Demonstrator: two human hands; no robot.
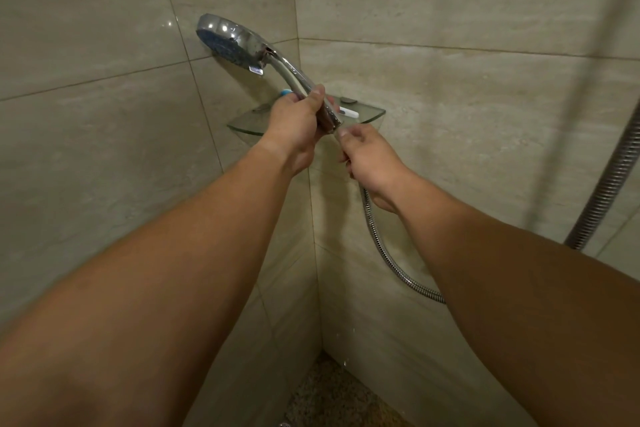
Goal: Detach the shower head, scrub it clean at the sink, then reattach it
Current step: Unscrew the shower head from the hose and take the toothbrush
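A chrome shower head (228, 36) with a blue-grey spray face points up and to the left in front of the tiled corner. My left hand (294, 128) grips its handle low down. Just below the handle's end, my right hand (367, 156) is curled round the hose connector where it meets the handle. The ribbed metal hose (388, 253) hangs from my right hand, loops down behind my right forearm and rises again at the right edge.
A glass corner shelf (374, 114) sits right behind my hands, holding a white and blue item (348, 112). Beige tiled walls close in on both sides. A pebbled floor (332, 395) shows below. A blurred vertical pole (561, 80) stands at right.
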